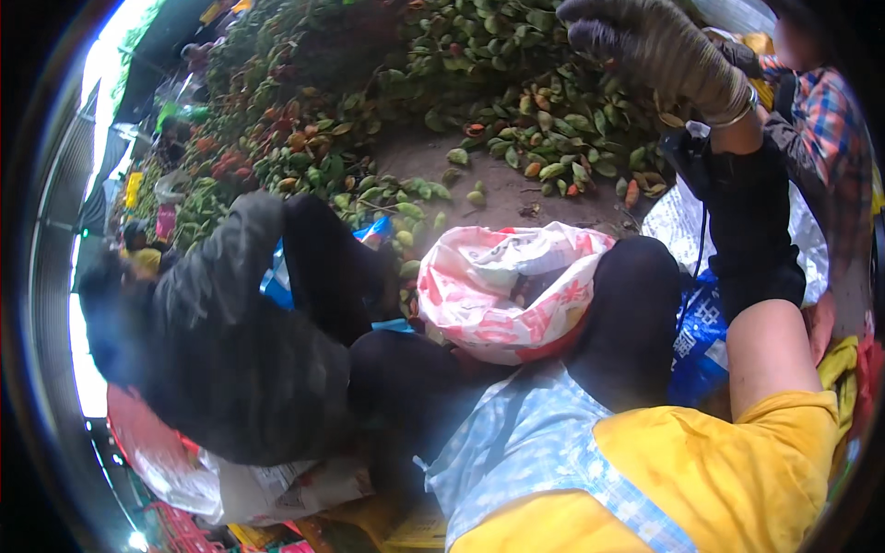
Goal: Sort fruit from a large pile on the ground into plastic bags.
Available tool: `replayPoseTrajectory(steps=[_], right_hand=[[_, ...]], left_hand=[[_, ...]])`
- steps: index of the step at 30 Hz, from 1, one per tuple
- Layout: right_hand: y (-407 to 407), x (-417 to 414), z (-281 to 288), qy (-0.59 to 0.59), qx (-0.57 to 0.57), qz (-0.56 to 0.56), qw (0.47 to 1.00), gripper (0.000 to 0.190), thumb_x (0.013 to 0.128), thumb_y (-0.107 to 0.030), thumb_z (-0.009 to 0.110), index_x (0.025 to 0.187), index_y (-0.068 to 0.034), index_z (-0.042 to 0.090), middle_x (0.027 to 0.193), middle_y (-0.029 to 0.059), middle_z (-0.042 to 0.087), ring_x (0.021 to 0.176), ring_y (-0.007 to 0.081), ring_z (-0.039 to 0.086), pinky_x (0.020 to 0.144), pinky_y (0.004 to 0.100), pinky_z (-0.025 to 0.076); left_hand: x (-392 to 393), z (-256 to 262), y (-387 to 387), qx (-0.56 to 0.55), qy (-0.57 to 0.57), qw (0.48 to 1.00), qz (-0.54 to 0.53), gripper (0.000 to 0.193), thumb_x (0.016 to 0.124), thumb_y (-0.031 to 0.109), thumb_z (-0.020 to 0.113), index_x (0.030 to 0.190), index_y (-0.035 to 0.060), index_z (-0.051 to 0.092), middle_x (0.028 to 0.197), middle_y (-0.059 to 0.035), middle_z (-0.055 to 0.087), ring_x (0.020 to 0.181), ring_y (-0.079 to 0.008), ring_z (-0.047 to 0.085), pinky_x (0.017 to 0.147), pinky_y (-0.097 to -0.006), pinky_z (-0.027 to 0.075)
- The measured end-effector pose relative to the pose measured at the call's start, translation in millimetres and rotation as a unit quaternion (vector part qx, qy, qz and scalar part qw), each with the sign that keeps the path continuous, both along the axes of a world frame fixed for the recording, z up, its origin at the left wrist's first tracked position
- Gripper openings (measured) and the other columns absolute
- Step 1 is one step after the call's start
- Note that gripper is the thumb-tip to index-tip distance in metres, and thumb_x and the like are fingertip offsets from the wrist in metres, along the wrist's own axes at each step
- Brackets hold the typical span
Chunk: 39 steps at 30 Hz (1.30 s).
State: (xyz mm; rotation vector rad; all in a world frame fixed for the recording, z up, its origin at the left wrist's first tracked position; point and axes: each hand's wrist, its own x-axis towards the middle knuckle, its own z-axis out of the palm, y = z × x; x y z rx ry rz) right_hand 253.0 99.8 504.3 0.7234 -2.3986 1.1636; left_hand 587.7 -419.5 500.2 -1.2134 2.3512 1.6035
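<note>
My right hand (653, 59), in a dirty knitted work glove, is raised at the top right above the heap of green fruits or pods (477, 48). Its fingers bend to the left, and whether anything is between them is hidden. A black sleeve (750, 221) covers that forearm. My left hand is out of view. Between my dark-clad knees stands a white plastic woven bag (511, 332) with red print, its mouth spread wide and its rim rolled. Something dark lies inside it, too unclear to name. A few loose green fruits (476, 198) rest on the brown ground beyond the bag.
Close on my left sits a person in a dark jacket (242, 373); at the far right is another in a checked shirt (823, 117). A blue printed bag (702, 345) and a white sack (677, 221) lie by my right knee. More sacks (276, 487) are at lower left.
</note>
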Motion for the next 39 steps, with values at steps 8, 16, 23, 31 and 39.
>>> replayPoseTrajectory(steps=[8,16,23,31,39], right_hand=[[43.5,-26.7,-34.1,-0.118,-0.167,-0.129,0.97,0.031,0.094,-0.026,0.062,0.11,0.001,0.064,0.092,0.0068,0.067,0.081,0.0119,0.063,0.071,0.0272,0.054],[79.5,-145.4,-248.8,-0.37,-0.2,-0.26,0.869,0.023,0.084,-0.025,0.068,0.1,-0.008,0.067,0.076,0.0017,0.063,0.065,0.0114,0.058,0.059,0.0288,0.049],[97.8,-159.0,-398.9,-0.412,0.138,-0.295,0.851,0.054,0.078,-0.037,0.07,0.121,-0.005,0.059,0.112,0.02,0.064,0.106,0.0361,0.06,0.091,0.0389,0.048],[84.7,-175.2,-431.7,-0.391,0.343,-0.326,0.789,0.086,0.077,-0.051,0.069,0.149,-0.031,0.025,0.153,0.0245,0.015,0.129,0.0452,0.04,0.103,0.05,0.039],[96.2,-170.0,-432.3,-0.386,0.261,-0.206,0.86,0.059,0.085,-0.036,0.064,0.139,-0.022,0.043,0.107,0.0166,0.064,0.105,0.0411,0.057,0.087,0.0475,0.048]], left_hand=[[-142.0,62.0,50.7,-0.008,-0.071,0.952,-0.297,0.025,0.094,0.017,0.058,0.112,-0.0003,0.063,0.098,-0.0041,0.065,0.087,-0.0144,0.06,0.075,-0.0251,0.049],[-413.2,-18.0,248.3,0.062,0.223,0.823,-0.52,0.03,0.095,0.022,0.054,0.109,-0.0025,0.063,0.097,-0.0093,0.066,0.081,-0.0123,0.061,0.069,-0.0246,0.049],[-536.8,-201.0,302.1,0.273,0.032,0.838,-0.472,0.032,0.093,0.024,0.06,0.117,0.0043,0.061,0.1,-0.0056,0.064,0.084,-0.0141,0.062,0.071,-0.0287,0.053],[-607.7,-297.8,352.6,0.209,-0.004,0.828,-0.52,0.038,0.091,0.025,0.062,0.123,0.0049,0.057,0.104,-0.006,0.063,0.087,-0.0115,0.06,0.074,-0.0275,0.05],[-564.0,-457.9,406.5,-0.187,0.137,0.711,-0.665,0.092,0.069,0.031,0.08,0.143,0.0064,0.033,0.133,-0.0208,0.043,0.114,-0.0368,0.053,0.093,-0.0419,0.046]])
